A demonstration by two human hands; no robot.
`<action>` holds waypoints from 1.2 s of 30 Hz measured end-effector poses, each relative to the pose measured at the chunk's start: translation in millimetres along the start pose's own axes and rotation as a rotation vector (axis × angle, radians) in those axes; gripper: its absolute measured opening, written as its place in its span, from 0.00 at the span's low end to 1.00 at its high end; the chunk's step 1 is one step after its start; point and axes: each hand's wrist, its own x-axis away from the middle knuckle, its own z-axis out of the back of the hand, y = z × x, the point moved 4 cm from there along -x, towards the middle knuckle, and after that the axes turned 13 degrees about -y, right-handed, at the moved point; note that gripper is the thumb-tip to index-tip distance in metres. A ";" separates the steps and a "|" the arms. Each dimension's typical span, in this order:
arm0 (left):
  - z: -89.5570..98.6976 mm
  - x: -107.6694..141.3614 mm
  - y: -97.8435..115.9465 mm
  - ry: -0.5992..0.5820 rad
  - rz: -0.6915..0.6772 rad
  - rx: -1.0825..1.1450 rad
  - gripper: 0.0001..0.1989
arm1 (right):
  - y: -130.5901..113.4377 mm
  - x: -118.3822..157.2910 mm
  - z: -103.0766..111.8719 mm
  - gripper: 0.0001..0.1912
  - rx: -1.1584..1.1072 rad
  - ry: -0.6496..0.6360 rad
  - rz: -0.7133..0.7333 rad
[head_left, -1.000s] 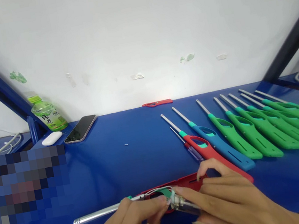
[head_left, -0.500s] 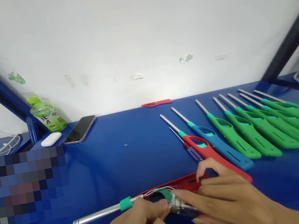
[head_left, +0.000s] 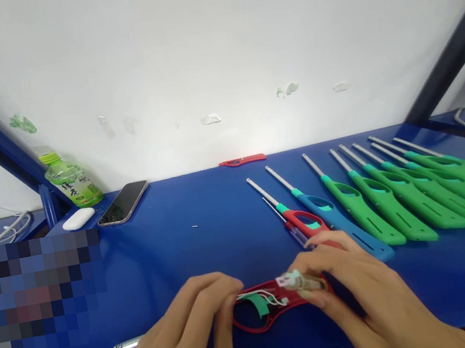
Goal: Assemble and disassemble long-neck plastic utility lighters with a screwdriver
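In front of me lies a red lighter casing (head_left: 259,329), its inside facing up, with a green trigger (head_left: 259,303) and thin white wires in it. The metal tube (head_left: 125,347) of this lighter sticks out to the left. My left hand (head_left: 186,332) pinches the casing's front end and covers most of the tube. Between the fingertips of my right hand (head_left: 361,289) is a small clear fuel tank (head_left: 308,282) with a whitish valve end. It is held just over the casing's handle end, tilted, valve end to the left.
A red lighter (head_left: 306,222), a blue lighter (head_left: 334,216) and several green lighters (head_left: 362,208) lie on the right. A screwdriver (head_left: 297,233) rests beside the red one. Behind are a red casing half (head_left: 250,159), a phone (head_left: 124,203), a white case (head_left: 79,219) and a bottle (head_left: 74,181).
My right hand has lifted the fuel tank and shifted it right. My left hand has moved from the tank's valve end to the casing's front end, leaving the trigger and wires in view.
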 end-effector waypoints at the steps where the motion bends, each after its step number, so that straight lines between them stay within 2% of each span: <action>1: -0.5 -1.3 -3.8 -0.031 -0.013 -0.012 0.10 | -0.1 0.1 1.3 0.05 -0.005 0.022 -0.023; 7: -7.3 -0.4 -11.8 -0.216 -0.118 -0.029 0.11 | -3.2 3.5 5.5 0.05 -0.048 0.069 -0.098; 11: -9.7 4.3 -12.5 -0.262 -0.126 -0.038 0.11 | 1.5 1.0 5.1 0.10 -0.006 0.013 -0.029; 13: -12.4 6.7 -13.7 -0.289 -0.119 -0.038 0.12 | 8.0 -2.1 5.0 0.14 0.029 -0.064 0.004; 18: -18.7 11.6 -14.9 -0.312 -0.151 -0.061 0.12 | 24.0 -11.5 0.6 0.23 0.097 -0.381 0.061; 24: -21.7 18.1 -15.0 -0.401 -0.219 -0.099 0.14 | 19.6 -31.1 -5.4 0.14 0.161 -0.576 0.105; 27: -22.9 20.0 -15.3 -0.419 -0.217 -0.094 0.13 | 15.5 -38.0 -7.8 0.12 0.264 -0.581 0.206; 32: -25.5 21.1 -13.9 -0.398 -0.208 -0.081 0.12 | 7.1 -43.0 -9.6 0.09 0.487 -0.499 0.416; 36: -25.0 21.4 -13.2 -0.366 -0.209 -0.080 0.12 | -0.1 -45.3 -8.5 0.16 0.608 -0.394 0.536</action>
